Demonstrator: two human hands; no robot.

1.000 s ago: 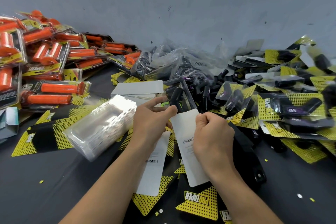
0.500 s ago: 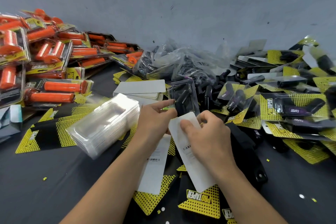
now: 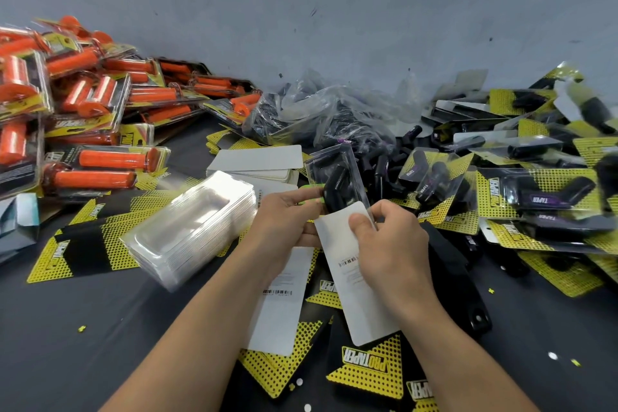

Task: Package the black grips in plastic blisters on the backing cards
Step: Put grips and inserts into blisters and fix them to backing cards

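A clear plastic blister (image 3: 337,164) with a black grip (image 3: 337,191) inside stands tilted above my hands. My left hand (image 3: 287,221) grips its lower left side. My right hand (image 3: 388,244) pinches the top edge of a white backing card (image 3: 357,298), barcode side up, whose upper end meets the blister's bottom. Loose black grips (image 3: 378,164) lie heaped just behind. A stack of empty blisters (image 3: 190,227) sits to the left.
Finished black-grip packs (image 3: 541,197) pile up on the right, orange-grip packs (image 3: 100,130) on the left. A stack of white cards (image 3: 261,164) lies behind the blisters. Yellow-black cards (image 3: 364,368) and another white card (image 3: 281,304) cover the dark table near me.
The blister with the grip has risen more upright. My right hand slid up the white card to its top edge, bringing the card up to the blister's bottom.
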